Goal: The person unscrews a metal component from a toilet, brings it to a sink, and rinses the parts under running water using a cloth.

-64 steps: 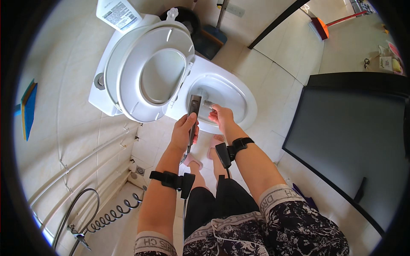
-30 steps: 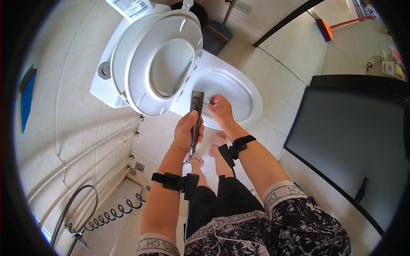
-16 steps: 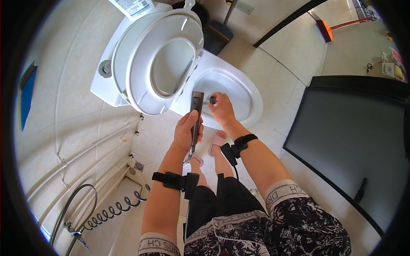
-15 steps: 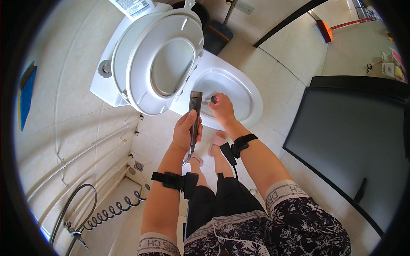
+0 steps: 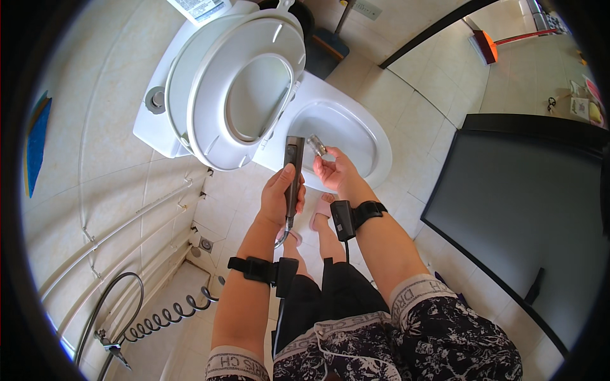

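My left hand (image 5: 276, 198) is wrapped round a dark grey handheld sprayer (image 5: 293, 152), which stands nearly upright in the picture. A shiny metal hose (image 5: 284, 236) leaves its lower end. Just right of the sprayer's top, my right hand (image 5: 338, 173) pinches a small clear cylinder (image 5: 316, 145) with a metallic-looking end. The cylinder is tilted and apart from the sprayer; what is inside it is too small to tell. Both hands are over the near side of the white toilet bowl (image 5: 383, 152). The raised seat (image 5: 210, 117) with its smaller ring leans back to the left.
Pipes (image 5: 121, 232) run along the left wall, above a coiled black hose (image 5: 162, 320). A black-framed dark panel (image 5: 515, 209) stands at the right. Beyond the toilet are a dustpan (image 5: 327, 54) and an orange broom (image 5: 487, 47). A floor drain (image 5: 205, 244) lies at the wall's foot.
My right hand has turned and tipped its fingers up, bringing the clear cylinder into fuller view beside the sprayer's top. My left hand and the sprayer have hardly moved.
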`<action>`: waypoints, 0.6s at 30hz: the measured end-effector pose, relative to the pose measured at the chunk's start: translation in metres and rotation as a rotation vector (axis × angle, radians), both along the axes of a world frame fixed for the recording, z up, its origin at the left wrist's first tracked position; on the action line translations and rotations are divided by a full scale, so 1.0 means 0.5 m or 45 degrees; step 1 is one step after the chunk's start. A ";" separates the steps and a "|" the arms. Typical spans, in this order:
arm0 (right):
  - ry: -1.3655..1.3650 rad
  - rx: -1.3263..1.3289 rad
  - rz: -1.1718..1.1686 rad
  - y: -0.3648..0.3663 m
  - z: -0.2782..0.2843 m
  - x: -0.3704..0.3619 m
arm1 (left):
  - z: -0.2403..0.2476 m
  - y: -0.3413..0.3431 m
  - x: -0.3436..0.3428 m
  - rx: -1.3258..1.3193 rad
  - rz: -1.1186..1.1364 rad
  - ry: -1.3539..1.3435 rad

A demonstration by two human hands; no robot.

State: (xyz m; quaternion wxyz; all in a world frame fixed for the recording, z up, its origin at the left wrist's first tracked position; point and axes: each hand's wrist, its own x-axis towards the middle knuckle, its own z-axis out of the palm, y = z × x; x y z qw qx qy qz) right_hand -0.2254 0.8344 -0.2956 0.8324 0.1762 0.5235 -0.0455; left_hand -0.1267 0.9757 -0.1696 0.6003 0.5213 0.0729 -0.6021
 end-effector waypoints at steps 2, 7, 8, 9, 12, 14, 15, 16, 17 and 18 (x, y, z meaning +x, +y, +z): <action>-0.009 0.008 0.006 -0.002 0.000 -0.002 | -0.002 -0.002 0.002 0.022 0.032 -0.023; -0.013 -0.009 0.037 -0.002 0.002 0.001 | 0.003 -0.018 0.001 0.009 -0.010 -0.006; 0.000 -0.053 0.068 -0.003 0.005 0.002 | 0.004 -0.022 -0.002 0.009 -0.036 0.009; 0.014 -0.097 0.099 -0.003 0.008 0.002 | 0.003 -0.023 -0.005 0.022 -0.042 -0.003; -0.023 -0.137 0.127 -0.006 0.009 0.004 | -0.006 -0.018 -0.001 0.025 -0.023 -0.017; -0.024 -0.164 0.126 -0.009 0.014 0.002 | -0.010 -0.009 0.010 0.045 0.007 -0.045; -0.026 -0.190 0.128 -0.010 0.017 0.001 | -0.011 -0.007 0.015 0.057 0.018 -0.041; -0.026 -0.190 0.127 -0.014 0.018 0.000 | -0.009 -0.008 0.019 0.057 0.017 -0.042; -0.021 -0.169 0.155 -0.020 0.019 -0.001 | -0.005 -0.009 0.023 0.061 0.028 -0.039; -0.016 -0.148 0.183 -0.022 0.019 -0.002 | -0.002 -0.009 0.025 0.064 0.040 -0.037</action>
